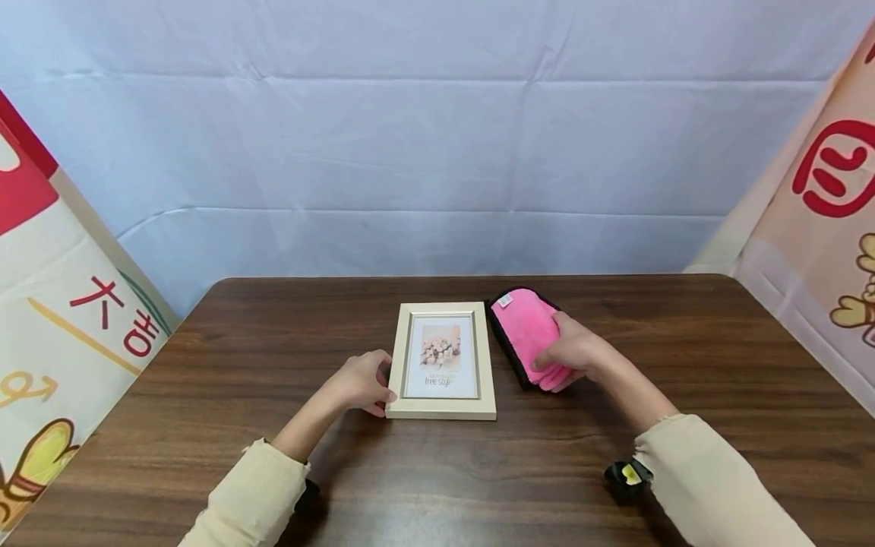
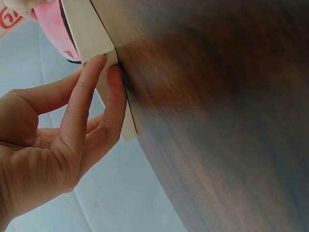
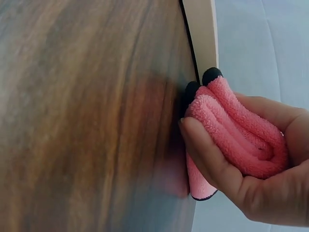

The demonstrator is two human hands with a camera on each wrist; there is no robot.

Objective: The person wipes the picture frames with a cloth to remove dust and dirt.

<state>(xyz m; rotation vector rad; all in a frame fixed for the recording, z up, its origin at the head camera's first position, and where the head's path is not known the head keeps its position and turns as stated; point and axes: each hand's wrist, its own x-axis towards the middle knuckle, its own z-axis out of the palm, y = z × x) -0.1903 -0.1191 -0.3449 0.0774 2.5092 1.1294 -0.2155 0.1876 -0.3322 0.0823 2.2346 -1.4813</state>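
Cream-coloured and rectangular, a picture frame point(image 1: 443, 360) lay flat on the brown wood-grain table point(image 1: 444, 479), its printed sheet showing a bunch of flowers with the words "free style" below, towards 6 o'clock. At the frame's 8 o'clock corner was the person's left hand point(image 1: 358, 382), its thumb resting on the front of the border and its bent fingers set against the outer side, so that the edge was pinched between them. Just beside the frame, at about 2 to 3 o'clock, a folded pink cloth point(image 1: 525, 330) with black edging lay tilted, its top leaning towards 11 o'clock; whether the two touched could not be told. A small white label point(image 1: 505, 301) sat near the cloth's 11 o'clock end. The right hand point(image 1: 576, 351) held that cloth from its 4 o'clock side, fingers and thumb curled round the plush folds, which the right wrist view showed doubled over within the grip. Cream sleeves covered both forearms, entering from 7 and 4 o'clock. Beyond the table, at 12 o'clock, hung a creased pale-blue backdrop point(image 1: 424, 144), flanked by a printed banner point(image 1: 75, 342) at 9 o'clock and another printed banner point(image 1: 820, 220) at 2 o'clock.
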